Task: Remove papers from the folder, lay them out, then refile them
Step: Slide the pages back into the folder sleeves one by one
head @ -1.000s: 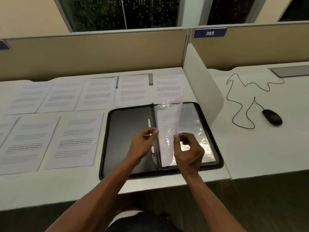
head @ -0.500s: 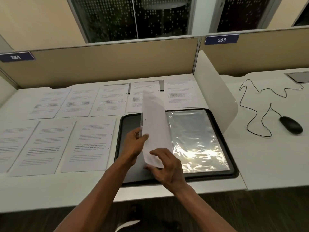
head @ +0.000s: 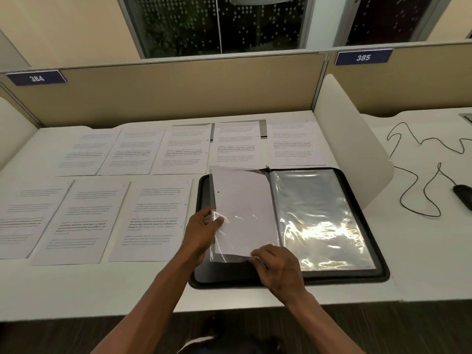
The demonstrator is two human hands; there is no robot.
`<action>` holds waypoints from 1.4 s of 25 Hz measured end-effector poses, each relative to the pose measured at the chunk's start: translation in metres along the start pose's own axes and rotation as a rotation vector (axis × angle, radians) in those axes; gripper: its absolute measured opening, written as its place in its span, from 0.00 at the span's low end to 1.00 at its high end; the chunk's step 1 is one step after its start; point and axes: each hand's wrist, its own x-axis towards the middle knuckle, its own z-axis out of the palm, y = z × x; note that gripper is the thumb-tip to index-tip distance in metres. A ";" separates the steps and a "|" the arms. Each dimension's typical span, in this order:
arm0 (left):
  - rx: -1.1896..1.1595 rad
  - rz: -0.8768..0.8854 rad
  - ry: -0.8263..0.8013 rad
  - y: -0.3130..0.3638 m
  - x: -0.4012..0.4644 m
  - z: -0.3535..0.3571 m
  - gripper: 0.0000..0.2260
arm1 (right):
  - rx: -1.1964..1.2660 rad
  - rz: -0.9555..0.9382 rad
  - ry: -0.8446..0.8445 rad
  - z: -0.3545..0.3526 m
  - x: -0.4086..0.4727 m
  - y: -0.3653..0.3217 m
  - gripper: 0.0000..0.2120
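Head view, the only one: a black zip folder [head: 378,274] lies open on the white desk [head: 158,290] at the centre right of the frame, its long axis running from the lower edge up toward the beige partition [head: 178,90]. Its right half is filled with clear plastic sleeves [head: 319,221] that catch a bright glare. Over the left half a single sleeve holding a white sheet [head: 245,213] is lifted and turned leftward, its long axis also running lower to upper, tilted slightly left at the top; the side showing is blank with a punched hole near its left edge.

At frame centre the left hand [head: 201,231] pinches the sleeve's left edge between thumb and fingers. Just below and right of it, the right hand [head: 278,267] grips the sleeve's lower right corner with closed fingers.

Eight printed papers [head: 153,221] lie flat in two rows across the left and upper middle of the frame, five [head: 184,149] behind and three in front, all with long axes pointing toward the partition. At the right edge a dark mouse [head: 463,198] and its looping cable [head: 419,180] lie beyond a white divider [head: 357,149].
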 end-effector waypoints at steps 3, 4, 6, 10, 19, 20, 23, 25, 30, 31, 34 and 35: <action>0.031 -0.044 0.016 -0.013 0.000 -0.008 0.08 | -0.031 -0.069 -0.020 0.001 -0.012 -0.003 0.06; 0.025 -0.065 0.017 -0.019 0.000 -0.010 0.09 | -0.038 -0.073 -0.019 0.000 -0.014 -0.002 0.07; 0.013 -0.094 0.003 -0.028 0.000 -0.013 0.14 | -0.029 -0.041 0.001 -0.001 -0.012 0.002 0.06; 0.020 -0.123 -0.006 -0.037 0.000 -0.014 0.18 | -0.123 -0.096 -0.075 0.010 -0.015 0.004 0.11; -0.002 -0.103 0.061 -0.035 -0.005 -0.014 0.11 | -0.202 -0.070 0.030 0.023 0.004 0.010 0.02; 0.017 -0.096 0.063 -0.036 -0.005 -0.014 0.12 | -0.208 -0.049 0.029 0.025 0.008 0.011 0.04; 0.048 -0.086 0.074 -0.039 -0.005 -0.014 0.13 | -0.218 -0.034 0.015 0.033 0.014 0.012 0.06; 0.048 -0.089 0.080 -0.043 -0.004 -0.015 0.12 | -0.192 -0.065 -0.003 0.036 0.010 0.012 0.05; 0.143 -0.114 0.088 -0.055 -0.007 -0.019 0.20 | -0.084 -0.058 -0.112 0.036 -0.007 0.015 0.06; 0.168 -0.118 0.086 -0.058 -0.006 -0.019 0.21 | -0.061 -0.042 -0.123 0.036 -0.010 0.016 0.06; 0.257 -0.102 0.117 -0.063 -0.005 -0.017 0.20 | -0.029 0.002 -0.171 0.035 -0.019 0.017 0.10; 0.304 -0.081 0.140 -0.062 -0.006 -0.015 0.19 | -0.029 0.004 -0.195 0.035 -0.020 0.018 0.13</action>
